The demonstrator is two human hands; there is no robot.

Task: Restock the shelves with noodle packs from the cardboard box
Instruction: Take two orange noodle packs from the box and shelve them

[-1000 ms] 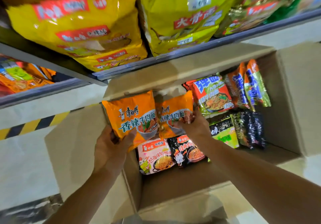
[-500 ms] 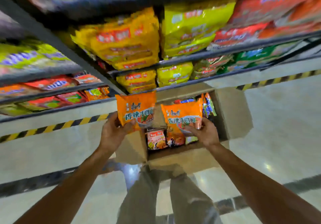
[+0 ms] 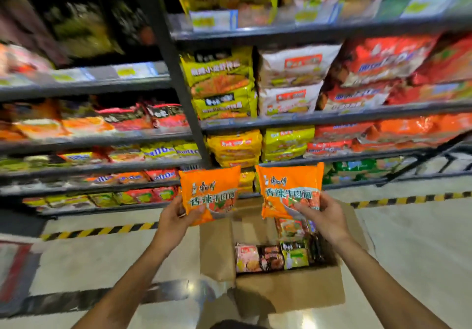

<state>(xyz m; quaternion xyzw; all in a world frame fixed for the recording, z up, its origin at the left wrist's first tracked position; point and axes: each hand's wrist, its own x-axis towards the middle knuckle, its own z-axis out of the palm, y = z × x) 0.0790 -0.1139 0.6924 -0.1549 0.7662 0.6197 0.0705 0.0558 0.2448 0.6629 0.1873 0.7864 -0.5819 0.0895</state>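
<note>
Hands, left (image 3: 176, 216) and right (image 3: 324, 216), each pinch an upright orange plastic noodle pack, left (image 3: 209, 190) and right (image 3: 290, 188), above the brown cardboard box (image 3: 288, 290), dark metal shelves (image 3: 306, 119) straight ahead.

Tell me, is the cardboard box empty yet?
No. The cardboard box is open, with several noodle packs lying inside.
</note>
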